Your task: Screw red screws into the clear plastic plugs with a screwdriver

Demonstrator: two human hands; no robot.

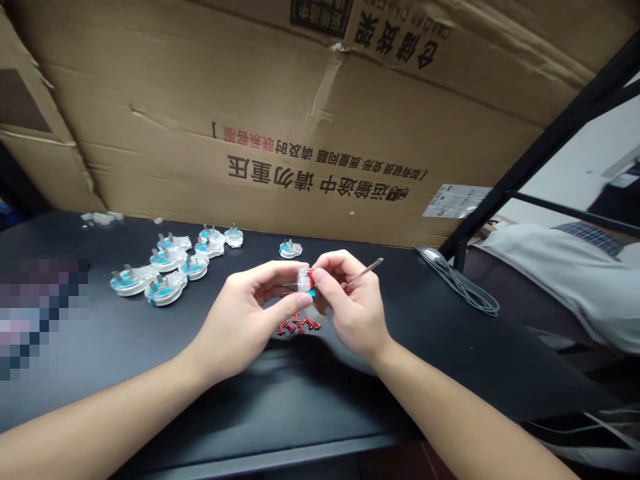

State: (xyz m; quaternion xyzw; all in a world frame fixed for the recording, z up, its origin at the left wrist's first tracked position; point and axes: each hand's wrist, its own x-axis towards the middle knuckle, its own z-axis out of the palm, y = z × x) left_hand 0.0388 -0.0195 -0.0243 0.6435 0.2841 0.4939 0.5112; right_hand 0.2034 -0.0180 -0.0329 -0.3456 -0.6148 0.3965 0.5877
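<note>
My left hand [250, 307] pinches a clear plastic plug [303, 279] with a teal part between thumb and fingertips, its metal pins pointing left. Against the plug's right side, my right hand [350, 300] grips a small red part [311, 277]. A thin metal rod-like tool [367, 268] sticks out from between the fingers of that same hand; its other end is hidden. Below the hands, several small red parts [300, 325] with dark ends lie in a loose pile on the black table.
Several clear plugs with teal insides [167, 259] stand pins-up at the left; another plug [290, 249] sits behind my hands. Small clear pieces [103, 218] lie at the back left. A coiled grey cable [463, 283] rests at right. A large cardboard sheet [275, 87] backs the table [225, 420].
</note>
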